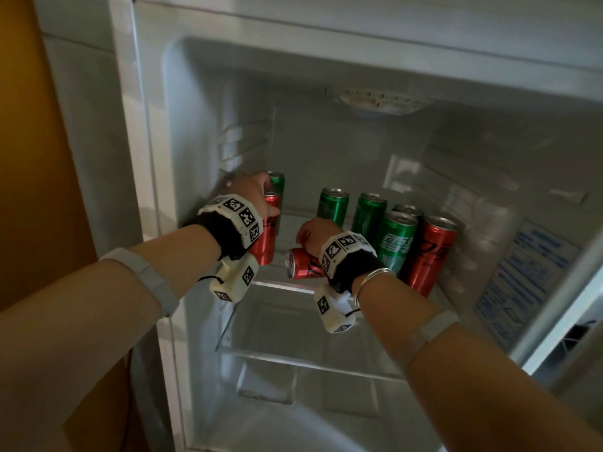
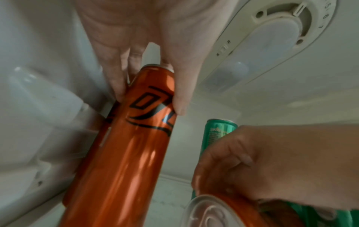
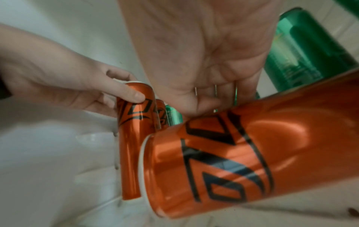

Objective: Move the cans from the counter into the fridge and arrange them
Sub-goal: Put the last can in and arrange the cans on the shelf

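Two red cans are in play on the fridge's glass shelf (image 1: 287, 285): the upright red can (image 1: 266, 236) hugs the shelf's left edge, left hand (image 1: 251, 194) curled round its top. The tilted red can (image 1: 303, 264) hangs over the front lip, gripped by the right hand (image 1: 315, 231). Green cans (image 1: 368, 213) crowd the shelf's right side, with open space in the middle.

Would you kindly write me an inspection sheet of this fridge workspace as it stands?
Surface: glass shelf inside the fridge, carrying the cans.
Job's things: upright red can at the left; tilted red can in the middle; green cans and another red can standing at the right.
Clutter: nothing seen.
Grippers: left hand grips the upright red can; right hand holds the tilted red can.
Cables: short black cords at the wrist cameras.
Surroundings: thermostat dial, door label.
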Demonstrator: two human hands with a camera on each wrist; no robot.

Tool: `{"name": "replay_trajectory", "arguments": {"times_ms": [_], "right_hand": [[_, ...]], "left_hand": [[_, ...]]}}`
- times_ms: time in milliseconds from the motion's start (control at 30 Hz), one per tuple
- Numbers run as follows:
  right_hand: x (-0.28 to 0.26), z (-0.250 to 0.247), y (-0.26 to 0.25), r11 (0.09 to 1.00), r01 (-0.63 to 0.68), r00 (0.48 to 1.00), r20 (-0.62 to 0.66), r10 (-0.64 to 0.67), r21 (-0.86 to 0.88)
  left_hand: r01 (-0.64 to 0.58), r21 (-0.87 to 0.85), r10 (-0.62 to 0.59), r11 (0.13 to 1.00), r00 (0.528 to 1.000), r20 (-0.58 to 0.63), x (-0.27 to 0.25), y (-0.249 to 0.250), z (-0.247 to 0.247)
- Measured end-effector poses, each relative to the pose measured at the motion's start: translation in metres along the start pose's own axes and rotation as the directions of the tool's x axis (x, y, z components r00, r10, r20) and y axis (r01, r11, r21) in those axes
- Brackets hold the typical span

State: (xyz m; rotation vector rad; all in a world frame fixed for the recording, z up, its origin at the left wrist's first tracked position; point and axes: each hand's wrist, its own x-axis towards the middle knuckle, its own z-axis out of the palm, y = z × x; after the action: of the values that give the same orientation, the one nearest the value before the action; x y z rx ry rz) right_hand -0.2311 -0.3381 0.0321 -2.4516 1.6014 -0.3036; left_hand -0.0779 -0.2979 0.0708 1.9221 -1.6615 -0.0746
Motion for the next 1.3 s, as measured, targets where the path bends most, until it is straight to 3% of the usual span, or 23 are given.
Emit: {"name": "replay_trajectory", "arguments": {"times_ms": [167,300,500,700,900,1000,1167,1300], "right_hand": [[-0.01,-0.001,-0.001,0.998,0.056,0.995,0.081,-0.057,0.012],[-0.016,-0.003,-0.002,0.997,0.069,0.975,0.212,-0.06,-0.036],[-0.015,-0.001,-0.002,0.975,0.123,0.933,0.356,-0.051,-0.183],[-0.011,-0.003,-0.002,0.986,0.114,0.978,0.19,-0.091,-0.118],[-0.006,-0.028,-0.023,0.951,0.032,0.989,-0.144,0.013,0.307],[0.004,-0.034,-0.031,0.907,0.006,0.979,-0.187,0.081,0.421],[0.024,-0.026,-0.035,0.894,0.014,0.969,-0.228,0.098,0.447],[0.041,-0.016,-0.034,0.83,-0.058,0.951,-0.223,0.216,0.554]], "left_hand": [[0.011,0.052,-0.014,0.999,0.998,0.062,0.0,0.005,-0.005],[-0.053,0.186,0.05,0.981,0.999,0.019,-0.001,0.007,-0.01],[-0.043,0.12,0.036,0.992,0.998,0.058,0.0,0.003,-0.012],[-0.059,0.072,0.053,0.996,0.995,0.081,-0.004,0.0,-0.009],[-0.074,0.104,0.067,0.992,0.995,0.075,-0.006,-0.001,-0.007],[-0.094,0.108,0.087,0.99,0.994,0.069,-0.01,-0.001,-0.01],[-0.106,0.105,0.102,0.989,0.994,0.041,-0.007,-0.003,-0.007],[-0.085,0.058,0.084,0.995,0.996,0.021,-0.006,-0.006,-0.004]]}}
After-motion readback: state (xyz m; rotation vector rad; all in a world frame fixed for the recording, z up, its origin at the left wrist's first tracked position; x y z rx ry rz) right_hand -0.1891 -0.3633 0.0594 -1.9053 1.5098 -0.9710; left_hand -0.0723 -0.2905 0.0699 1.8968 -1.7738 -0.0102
